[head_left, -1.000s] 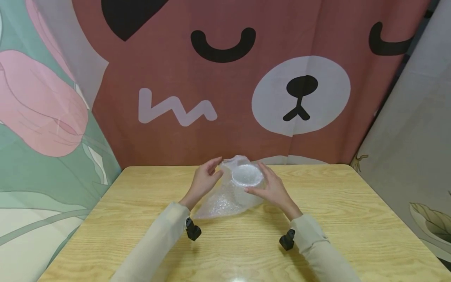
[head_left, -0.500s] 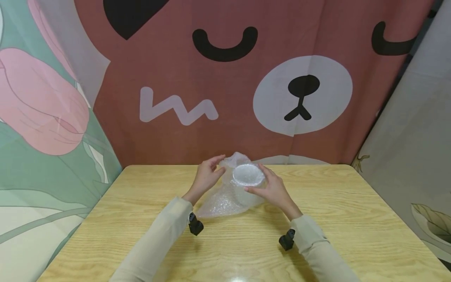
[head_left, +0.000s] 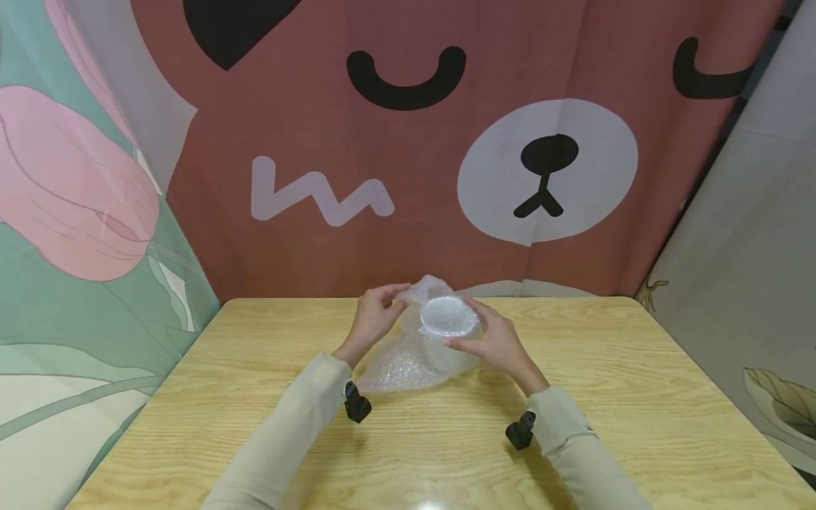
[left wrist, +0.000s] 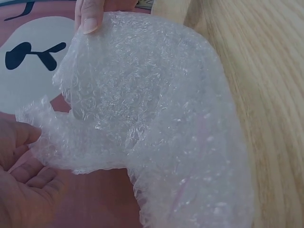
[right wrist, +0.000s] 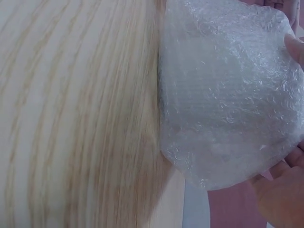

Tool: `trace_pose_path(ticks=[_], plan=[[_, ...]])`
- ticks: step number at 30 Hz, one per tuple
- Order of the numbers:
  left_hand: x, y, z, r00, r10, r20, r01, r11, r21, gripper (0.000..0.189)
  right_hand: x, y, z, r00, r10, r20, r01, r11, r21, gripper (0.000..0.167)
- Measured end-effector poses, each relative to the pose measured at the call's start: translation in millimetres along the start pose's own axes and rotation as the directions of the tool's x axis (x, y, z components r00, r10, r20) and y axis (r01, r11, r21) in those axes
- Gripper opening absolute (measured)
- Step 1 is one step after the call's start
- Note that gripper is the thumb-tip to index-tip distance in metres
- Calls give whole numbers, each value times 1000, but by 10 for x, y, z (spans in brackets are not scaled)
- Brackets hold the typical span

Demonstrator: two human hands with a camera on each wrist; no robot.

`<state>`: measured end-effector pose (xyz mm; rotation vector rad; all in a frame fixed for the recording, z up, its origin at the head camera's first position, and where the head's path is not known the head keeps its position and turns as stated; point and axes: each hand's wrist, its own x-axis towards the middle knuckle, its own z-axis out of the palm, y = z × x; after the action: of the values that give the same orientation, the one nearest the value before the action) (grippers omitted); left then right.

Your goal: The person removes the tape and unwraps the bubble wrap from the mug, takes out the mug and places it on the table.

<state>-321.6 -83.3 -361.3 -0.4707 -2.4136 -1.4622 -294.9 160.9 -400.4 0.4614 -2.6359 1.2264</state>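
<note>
While the right hand (head_left: 494,341) is gripping a bubble-wrapped bundle (head_left: 428,348) from three o'clock, thumb and fingers curving round its circular end, the left hand (head_left: 372,315) is lying at ten o'clock, fingertips touching a loose flap (head_left: 426,289); whether they are pinching it, I cannot tell. Presumably the right is steadying the bundle so that the left is free to manage the flap. Cloudy plastic is hiding what it is covering, while a slack corner (head_left: 385,375) is trailing toward seven o'clock. Below, a wood-grain table (head_left: 433,446) is spreading toward six; at twelve, a bear-print curtain (head_left: 414,156) is hanging behind its far edge.
</note>
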Motion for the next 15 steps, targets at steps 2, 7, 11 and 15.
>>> trace_pose_path(ticks=[2,7,11,15], plan=[[6,-5,-3,1000,4,-14,-4,1000,3,23,6,-3,-2,1000,2,5,-2,1000,0,103],[14,-16,-20,1000,-7,-27,6,1000,-18,17,31,2,-17,999,12,31,-12,1000,-5,102],[17,-17,-43,999,-15,-36,13,999,-37,14,43,6,-40,999,11,50,-11,1000,0,101],[26,-29,-54,999,-19,-50,16,999,-51,14,44,11,-61,998,11,67,-12,1000,8,100]])
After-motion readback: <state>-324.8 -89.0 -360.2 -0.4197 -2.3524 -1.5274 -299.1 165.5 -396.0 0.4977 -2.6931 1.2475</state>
